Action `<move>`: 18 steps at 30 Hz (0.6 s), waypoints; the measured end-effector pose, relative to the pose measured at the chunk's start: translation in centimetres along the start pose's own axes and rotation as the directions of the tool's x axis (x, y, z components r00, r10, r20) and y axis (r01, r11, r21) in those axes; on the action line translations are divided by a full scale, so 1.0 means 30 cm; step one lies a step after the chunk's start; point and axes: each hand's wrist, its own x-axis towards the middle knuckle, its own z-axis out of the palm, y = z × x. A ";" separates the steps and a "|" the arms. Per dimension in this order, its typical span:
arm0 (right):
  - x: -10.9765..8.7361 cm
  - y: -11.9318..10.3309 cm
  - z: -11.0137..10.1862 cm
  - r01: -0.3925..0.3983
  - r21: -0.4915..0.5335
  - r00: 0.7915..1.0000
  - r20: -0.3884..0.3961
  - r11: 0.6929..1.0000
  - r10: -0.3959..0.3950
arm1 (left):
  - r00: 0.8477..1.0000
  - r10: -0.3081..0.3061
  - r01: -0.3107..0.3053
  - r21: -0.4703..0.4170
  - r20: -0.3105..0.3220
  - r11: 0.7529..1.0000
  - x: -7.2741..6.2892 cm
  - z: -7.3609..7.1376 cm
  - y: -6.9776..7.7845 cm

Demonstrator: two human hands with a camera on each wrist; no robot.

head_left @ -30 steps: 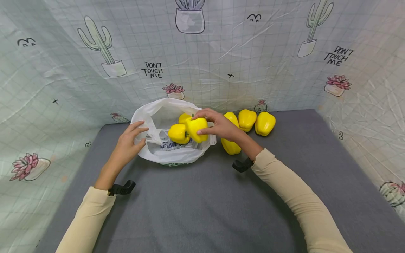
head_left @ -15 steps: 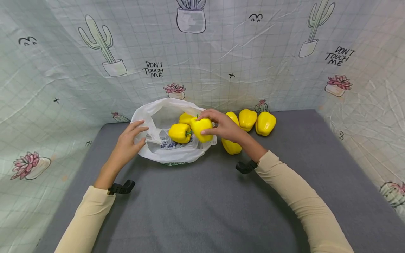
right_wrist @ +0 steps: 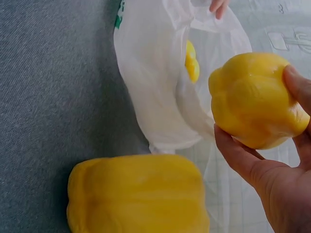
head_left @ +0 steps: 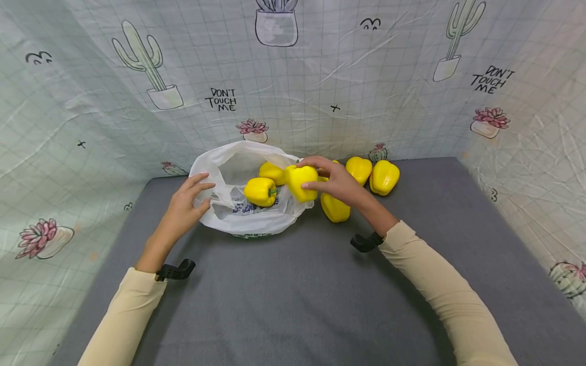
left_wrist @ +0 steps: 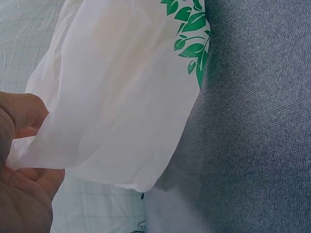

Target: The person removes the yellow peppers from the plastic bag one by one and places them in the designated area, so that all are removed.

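Note:
My right hand (head_left: 339,184) grips a yellow bell pepper (head_left: 301,183) between thumb and fingers, raised over the right rim of a white plastic bag (head_left: 256,226). In the right wrist view the pepper's lobed bottom faces the camera. The bag lies with its mouth gaping, and inside are a bell pepper with a green stem (head_left: 259,191) and another bell pepper (head_left: 273,173) behind it. At the bag's left rim, my left hand (head_left: 185,208) pinches the plastic; the left wrist view shows the film (left_wrist: 43,150) between thumb and fingers.
Right of the bag, a yellow pepper (head_left: 335,208) lies close below my right hand. Two more, a pepper (head_left: 359,170) and its neighbour (head_left: 384,178), sit at the back. Another is mostly hidden behind the hand. A patterned cloth (head_left: 293,91) hangs behind the grey tabletop (head_left: 274,295).
My right hand has carried the bell pepper rightward, from over the bag's contents to its right rim, uncovering more of the peppers inside. The left hand stays at the left rim.

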 end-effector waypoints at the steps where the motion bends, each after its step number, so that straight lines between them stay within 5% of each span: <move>1: -0.004 0.000 -0.003 -0.003 -0.006 1.000 -0.001 1.000 0.003 | 1.000 -0.002 0.002 -0.002 0.002 1.000 0.001 0.001 0.001; 18: -0.031 -0.004 -0.029 -0.075 0.050 0.997 -0.019 0.996 0.076 | 1.000 -0.021 0.021 -0.003 0.014 1.000 0.000 0.001 0.013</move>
